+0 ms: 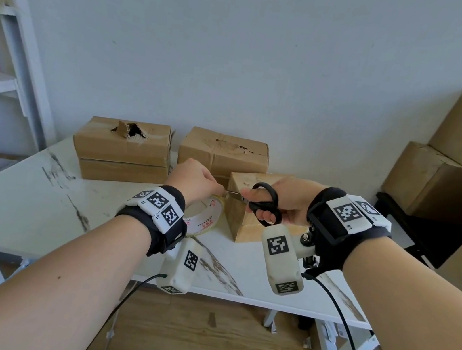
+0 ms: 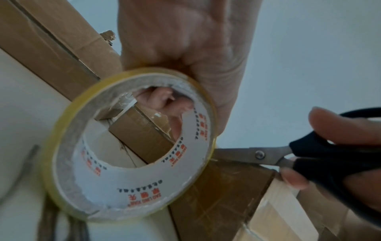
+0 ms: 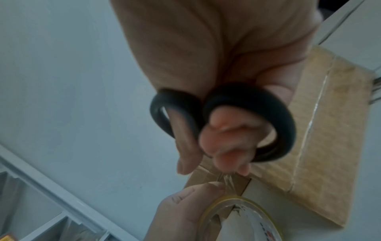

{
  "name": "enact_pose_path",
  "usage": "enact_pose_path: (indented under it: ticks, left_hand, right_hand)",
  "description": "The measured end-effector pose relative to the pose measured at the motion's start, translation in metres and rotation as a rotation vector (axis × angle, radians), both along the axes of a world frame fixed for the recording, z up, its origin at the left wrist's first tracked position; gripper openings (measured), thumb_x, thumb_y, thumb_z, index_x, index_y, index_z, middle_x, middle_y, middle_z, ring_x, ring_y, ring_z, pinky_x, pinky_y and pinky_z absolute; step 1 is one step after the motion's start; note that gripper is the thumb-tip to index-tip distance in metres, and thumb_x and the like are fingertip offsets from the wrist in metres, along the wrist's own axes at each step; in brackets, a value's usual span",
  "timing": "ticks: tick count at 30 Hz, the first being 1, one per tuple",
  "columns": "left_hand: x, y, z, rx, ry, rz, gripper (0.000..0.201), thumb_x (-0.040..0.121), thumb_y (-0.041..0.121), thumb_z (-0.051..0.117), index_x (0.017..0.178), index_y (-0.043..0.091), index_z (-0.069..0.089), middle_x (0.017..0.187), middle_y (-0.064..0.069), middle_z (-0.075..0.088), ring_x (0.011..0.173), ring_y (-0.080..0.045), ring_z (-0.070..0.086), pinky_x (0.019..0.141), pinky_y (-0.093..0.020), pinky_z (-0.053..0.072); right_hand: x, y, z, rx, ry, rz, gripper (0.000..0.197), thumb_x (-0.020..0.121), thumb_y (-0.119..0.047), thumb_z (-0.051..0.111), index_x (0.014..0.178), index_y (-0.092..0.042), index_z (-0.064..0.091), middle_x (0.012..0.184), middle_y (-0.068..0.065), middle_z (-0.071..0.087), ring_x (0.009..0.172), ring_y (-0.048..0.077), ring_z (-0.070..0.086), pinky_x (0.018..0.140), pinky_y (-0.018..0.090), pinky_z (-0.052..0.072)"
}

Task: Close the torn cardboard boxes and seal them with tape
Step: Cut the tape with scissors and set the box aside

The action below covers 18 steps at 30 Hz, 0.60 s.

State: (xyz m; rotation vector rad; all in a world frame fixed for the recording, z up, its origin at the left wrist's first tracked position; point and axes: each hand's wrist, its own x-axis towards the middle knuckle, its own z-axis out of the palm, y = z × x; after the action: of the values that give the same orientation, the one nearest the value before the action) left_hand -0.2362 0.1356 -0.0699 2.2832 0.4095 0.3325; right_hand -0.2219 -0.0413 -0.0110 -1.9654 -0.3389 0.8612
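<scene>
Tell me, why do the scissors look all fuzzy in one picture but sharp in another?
In the right wrist view the scissors sit very close to the camera, so they and the right hand look soft and dim. In the head view they are crisp. In the left wrist view the tape roll is slightly blurred.

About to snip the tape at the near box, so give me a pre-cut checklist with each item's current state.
1. Scissors held firmly: ok, right hand has its fingers through the black loops.
2. Tape roll under control: ok, left hand grips it beside the near box.
3. Blades at the tape strip between roll and box: ok, their tips reach the box corner next to the roll.
4. Strip pulled taut: cannot tell, clear tape is barely visible.
5. Left fingers clear of the blades: cannot tell, they sit very close to the tips.
6. Other boxes sealed: not ok, the left rear box still shows a torn hole on top.
</scene>
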Motion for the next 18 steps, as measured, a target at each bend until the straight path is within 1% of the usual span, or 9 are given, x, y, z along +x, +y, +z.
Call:
enact_pose_path:
  ticks: [4,7,9,11,13,14,16,18]
  left_hand:
    - [-0.003,0.003,0.001,0.047,0.001,-0.001,0.011,0.076,0.026,0.071,0.081,0.017,0.076,0.087,0.003,0.071,0.087,-0.013,0.063,0.074,-0.026,0.048]
    - [-0.005,0.012,0.003,0.094,-0.036,0.047,0.008,0.077,0.018,0.068,0.076,0.017,0.076,0.091,0.002,0.073,0.095,-0.014,0.063,0.075,-0.026,0.047]
    - [-0.006,0.017,0.004,0.138,-0.061,0.088,0.008,0.078,0.017,0.067,0.077,0.018,0.075,0.091,0.002,0.073,0.092,-0.016,0.064,0.075,-0.027,0.049]
    - [-0.007,0.02,0.004,0.185,-0.082,0.11,0.008,0.079,0.017,0.066,0.08,0.019,0.074,0.092,0.002,0.072,0.088,-0.018,0.063,0.076,-0.029,0.051]
    - [-0.007,0.019,0.003,0.221,-0.1,0.107,0.007,0.08,0.017,0.066,0.08,0.019,0.073,0.092,0.002,0.071,0.088,-0.018,0.063,0.076,-0.03,0.052]
    - [-0.007,0.018,0.003,0.239,-0.102,0.095,0.007,0.081,0.017,0.066,0.08,0.019,0.073,0.092,0.002,0.071,0.088,-0.018,0.063,0.076,-0.03,0.052]
    - [-0.006,0.014,0.003,0.29,-0.094,0.044,0.009,0.082,0.018,0.064,0.08,0.019,0.073,0.09,0.004,0.07,0.088,-0.017,0.063,0.073,-0.029,0.049]
    - [-0.004,0.007,0.004,0.349,-0.098,0.003,0.013,0.084,0.017,0.061,0.081,0.02,0.073,0.09,0.006,0.066,0.092,-0.015,0.058,0.073,-0.028,0.044]
  right_hand:
    - [0.0,-0.004,0.002,-0.004,0.005,-0.007,0.028,0.093,-0.028,0.057,0.077,-0.005,0.053,0.046,-0.003,0.047,0.034,0.003,0.039,0.036,0.008,0.035]
    - [-0.001,-0.008,0.008,0.074,0.0,-0.069,0.021,0.091,-0.021,0.062,0.08,-0.004,0.055,0.046,-0.001,0.052,0.033,0.004,0.04,0.035,0.01,0.037]
    - [-0.001,-0.011,0.012,0.157,-0.016,-0.118,0.02,0.089,-0.019,0.064,0.087,-0.001,0.057,0.049,0.001,0.054,0.034,0.006,0.041,0.035,0.011,0.038]
    - [0.002,-0.012,0.016,0.178,-0.075,-0.156,0.024,0.086,-0.021,0.068,0.091,0.001,0.058,0.058,0.005,0.054,0.038,0.008,0.044,0.038,0.014,0.04]
    - [0.007,-0.013,0.017,0.132,-0.164,-0.228,0.029,0.082,-0.024,0.073,0.093,0.0,0.061,0.066,0.009,0.058,0.047,0.013,0.048,0.042,0.018,0.043]
    - [0.011,-0.014,0.017,0.095,-0.218,-0.274,0.031,0.08,-0.026,0.075,0.093,0.0,0.063,0.067,0.01,0.061,0.05,0.015,0.049,0.045,0.02,0.043]
    - [0.019,-0.021,0.015,-0.036,-0.379,-0.358,0.031,0.078,-0.031,0.075,0.09,-0.003,0.068,0.065,0.006,0.067,0.049,0.014,0.049,0.049,0.022,0.04]
    - [0.027,-0.032,0.012,-0.187,-0.518,-0.419,0.03,0.081,-0.035,0.072,0.089,-0.006,0.07,0.066,0.003,0.07,0.047,0.011,0.049,0.05,0.023,0.038]
